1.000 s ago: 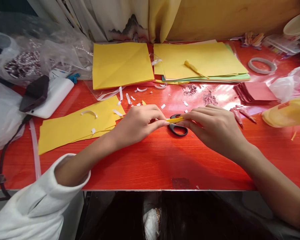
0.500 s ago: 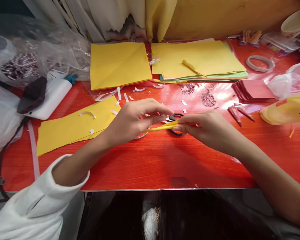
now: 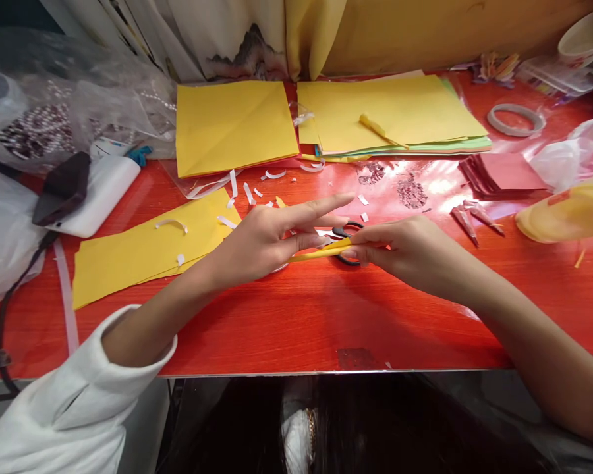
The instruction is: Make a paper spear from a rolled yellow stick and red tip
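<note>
Yellow paper roll (image 3: 321, 253): sits between left and right grips, in front of the scissors (image 3: 340, 232); height above the red surface (image 3: 257, 329) hard to judge.
Right grip (image 3: 415, 257): pinches one end of the roll between thumb and fingers.
Left grip (image 3: 257, 240): hangs spread, index finger extended, thumb just beside the roll; cannot tell whether touching.
Paper's feel: looks light and springy, stiffer lengthwise than across; likely to crush or unwind under hard pressure.
Place to hold: favors a soft pinch near the apparent loose edge at right, plus light support near the narrow tip.
Roll's ends: vanish behind right fingers, blur near left palm.
Scissor blades: mostly lost behind left fingers.
Yellow container (image 3: 568, 214): runs off the right edge.
</note>
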Available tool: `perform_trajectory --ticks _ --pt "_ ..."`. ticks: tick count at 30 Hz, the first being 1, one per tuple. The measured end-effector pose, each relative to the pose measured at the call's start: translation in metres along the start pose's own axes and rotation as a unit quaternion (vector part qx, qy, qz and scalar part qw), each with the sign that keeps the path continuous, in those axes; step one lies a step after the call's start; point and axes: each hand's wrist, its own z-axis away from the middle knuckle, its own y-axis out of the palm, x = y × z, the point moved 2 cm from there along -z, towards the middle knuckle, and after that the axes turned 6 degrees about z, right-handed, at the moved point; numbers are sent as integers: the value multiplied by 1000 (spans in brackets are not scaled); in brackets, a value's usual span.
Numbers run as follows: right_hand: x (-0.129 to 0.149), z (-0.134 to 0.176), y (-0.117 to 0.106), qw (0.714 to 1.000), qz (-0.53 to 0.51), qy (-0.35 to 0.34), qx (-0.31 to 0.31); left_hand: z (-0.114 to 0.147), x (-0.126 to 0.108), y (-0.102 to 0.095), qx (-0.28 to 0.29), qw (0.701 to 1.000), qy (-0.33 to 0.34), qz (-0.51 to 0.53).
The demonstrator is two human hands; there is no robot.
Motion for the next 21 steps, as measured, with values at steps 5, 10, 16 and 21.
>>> perform_trajectory --ticks 5,10,16,21 --pt "1 1 0 1000 -7 0 10 -2 0 0 -53 998 -24 3" --pt "0 1 -2 999 -16 19 21 -3 0 -1 -68 997 -39 0" --pt "3 1 -1 999 -17 17 35 -5 -2 0 -58 996 -59 14" --pt "5 0 0 998 -14 21 57 -6 1 8 -9 994 -104 22"
